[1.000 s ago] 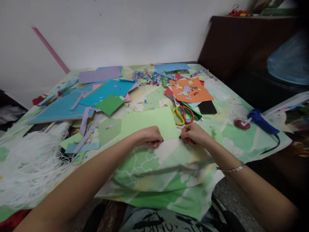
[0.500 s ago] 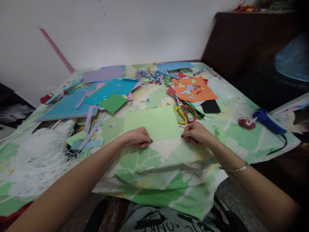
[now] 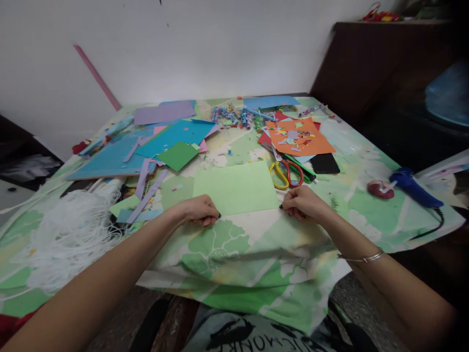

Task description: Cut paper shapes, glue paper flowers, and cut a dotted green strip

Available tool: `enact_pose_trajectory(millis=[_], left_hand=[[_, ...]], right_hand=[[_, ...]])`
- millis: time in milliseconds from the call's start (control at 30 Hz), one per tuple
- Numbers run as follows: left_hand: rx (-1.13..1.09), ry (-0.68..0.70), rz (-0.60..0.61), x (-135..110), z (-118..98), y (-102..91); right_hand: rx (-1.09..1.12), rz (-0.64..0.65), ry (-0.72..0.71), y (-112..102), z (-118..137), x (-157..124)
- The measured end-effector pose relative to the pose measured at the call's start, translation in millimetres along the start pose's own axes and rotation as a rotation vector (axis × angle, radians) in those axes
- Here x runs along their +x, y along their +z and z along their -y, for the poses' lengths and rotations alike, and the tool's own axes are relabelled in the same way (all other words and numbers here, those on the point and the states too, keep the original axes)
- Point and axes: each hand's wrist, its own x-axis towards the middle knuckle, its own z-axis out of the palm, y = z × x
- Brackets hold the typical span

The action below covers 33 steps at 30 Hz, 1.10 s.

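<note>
A light green sheet of paper [image 3: 236, 188] lies flat on the cloth in front of me. At its near left part, my left hand [image 3: 202, 210] is closed, thumb and fingers pinched on the near edge and covering that corner. My right hand [image 3: 303, 201] pinches the near right corner the same way. Just beyond the right hand lie scissors [image 3: 294, 174] with one yellow and one red handle loop, beside green and dark pens [image 3: 301, 168].
Coloured paper sheets [image 3: 176, 137] and strips lie at the back left. A tangle of white cord [image 3: 73, 234] is at left. Orange paper [image 3: 300, 134] with scraps, a black phone [image 3: 325, 164], and a blue glue gun [image 3: 415, 188] are at right.
My left hand has slid left along the paper's near edge, toward the left corner. My right hand stays at the right corner. The whole view has shifted slightly.
</note>
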Motion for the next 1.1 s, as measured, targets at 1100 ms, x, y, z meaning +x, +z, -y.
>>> enact_pose_trajectory(millis=[1100], left_hand=[[-0.084,-0.088,-0.155,-34.0,61.7,-24.5]], right_hand=[[-0.002,0.020,-0.022,-2.4,-7.2,7.3]])
